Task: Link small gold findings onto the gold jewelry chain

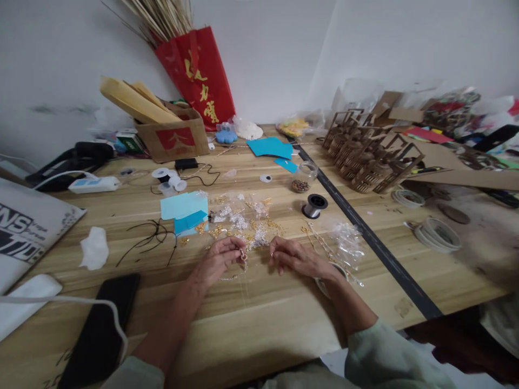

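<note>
My left hand [221,259] is closed in a pinch on a beaded strand [233,277], which curves down below the fingers to the tabletop. A thin clear thread [244,292] trails beneath it. To the right, my right hand [290,255] has its fingertips pressed together; whatever they hold is too small to make out. Just beyond both hands lie a pile of silver beads [259,237] and scattered gold beads [219,232]. Near my right wrist are gold chains [318,240] and a round dish [326,286], partly hidden under the forearm.
A wire spool [315,206] and a glass jar of beads [304,177] stand beyond my right hand. Blue cards [184,205] and black cord [156,235] lie left. A phone [101,324] rests near my left forearm. Small woven baskets [367,156] stand back right.
</note>
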Demonstrator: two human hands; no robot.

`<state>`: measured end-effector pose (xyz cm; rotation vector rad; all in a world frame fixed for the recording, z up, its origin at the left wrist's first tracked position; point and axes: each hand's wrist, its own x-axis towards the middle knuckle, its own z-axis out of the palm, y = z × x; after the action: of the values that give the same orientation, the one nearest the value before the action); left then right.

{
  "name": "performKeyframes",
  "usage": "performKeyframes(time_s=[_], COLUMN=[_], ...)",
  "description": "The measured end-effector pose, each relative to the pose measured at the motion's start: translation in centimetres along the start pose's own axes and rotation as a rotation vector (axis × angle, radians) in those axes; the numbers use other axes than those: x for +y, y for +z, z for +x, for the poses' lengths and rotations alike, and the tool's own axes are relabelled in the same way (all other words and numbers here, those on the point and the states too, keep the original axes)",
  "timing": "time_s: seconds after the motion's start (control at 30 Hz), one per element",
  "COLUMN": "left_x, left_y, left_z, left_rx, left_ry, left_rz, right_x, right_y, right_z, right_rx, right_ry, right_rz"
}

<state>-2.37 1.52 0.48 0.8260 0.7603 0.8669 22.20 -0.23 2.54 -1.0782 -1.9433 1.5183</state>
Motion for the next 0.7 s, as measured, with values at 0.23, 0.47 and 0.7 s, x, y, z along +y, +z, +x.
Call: performKeyframes(time_s=[0.23, 0.47, 0.7], left_x=[-0.4, -1.2, -1.5], left_y=[-0.4, -0.4, -0.7], left_z=[0.3, 0.5, 0.7], left_rx=[0.052, 0.036, -0.001], left_ry=[0.009, 0.009, 0.026], left_rz=[0.036, 0.217, 0.257], right_x=[-0.6, -2.0, -5.0], right_y=[0.6, 0.5, -0.3], right_z=[0.1, -0.1, -0.9], right_rx=[-0.098, -0.13, -0.103], right_ry=[0.107, 0.089, 0.088], right_rz=[-0.044, -0.362, -0.779])
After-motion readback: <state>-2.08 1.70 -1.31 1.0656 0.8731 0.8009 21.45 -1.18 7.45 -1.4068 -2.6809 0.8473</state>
